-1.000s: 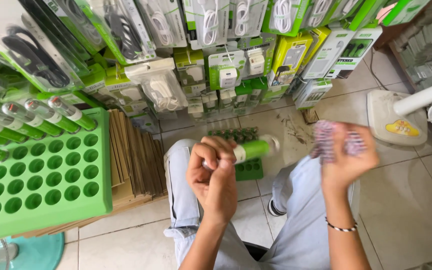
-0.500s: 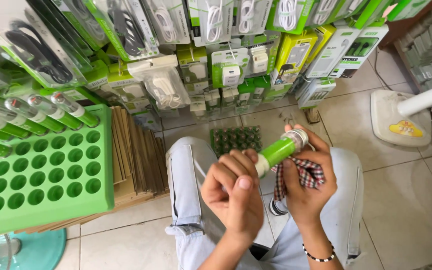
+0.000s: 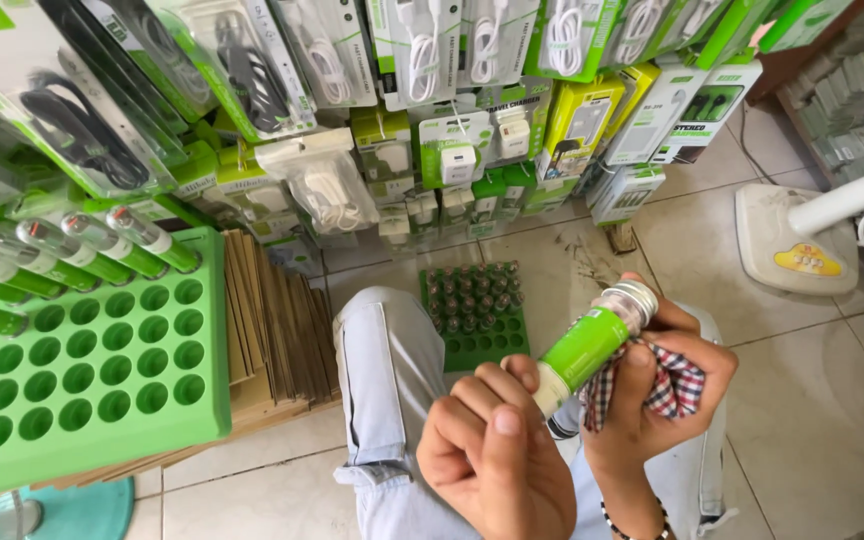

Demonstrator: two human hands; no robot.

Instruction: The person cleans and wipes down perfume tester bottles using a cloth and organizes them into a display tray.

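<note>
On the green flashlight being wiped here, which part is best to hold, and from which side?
Probably the white tail end of the green flashlight, from below on the near side, where the left hand grips it. The tube tilts up toward its silver head, which the right hand wraps with the checked cloth.

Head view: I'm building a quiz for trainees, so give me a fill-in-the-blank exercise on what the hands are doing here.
1. The left hand grips the white end of a ____ flashlight.
2. The right hand presses a ____ cloth against the flashlight.
3. The green tray at left has mostly ____ round holes.
4. The tray on the floor lies beyond the person's ____.

Missing words: green; checkered; empty; knees
</note>
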